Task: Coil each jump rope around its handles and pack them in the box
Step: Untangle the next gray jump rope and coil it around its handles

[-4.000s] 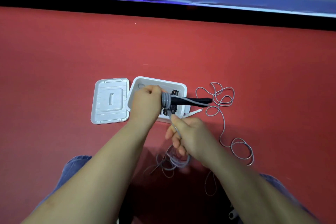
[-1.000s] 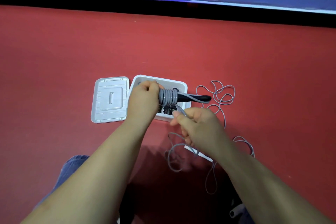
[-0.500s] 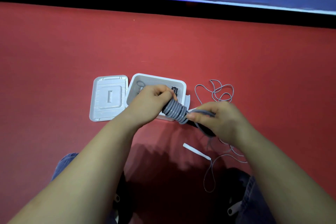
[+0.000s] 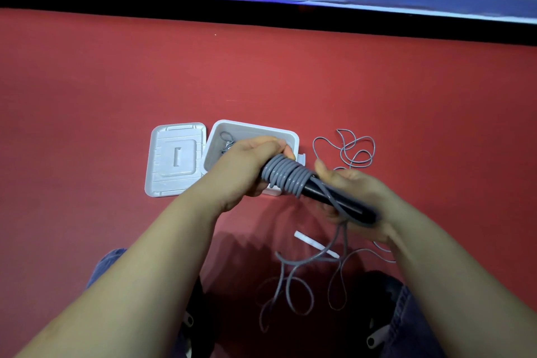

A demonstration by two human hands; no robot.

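The left hand (image 4: 250, 166) grips the coiled end of the black handles (image 4: 340, 200); the right hand (image 4: 357, 197) curls under their free end, pinching the grey rope (image 4: 286, 176). Their long axis slants from the box (image 4: 252, 128), behind the grip, toward the person's right knee. Loose rope trails below the grip on open red floor (image 4: 116, 81); the lid (image 4: 174, 158) lies left.

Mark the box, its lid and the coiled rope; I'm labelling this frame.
box (image 4: 252, 127): head view, far rim.
lid (image 4: 176, 157): head view, centre panel.
coiled rope (image 4: 286, 175): head view, middle wraps.
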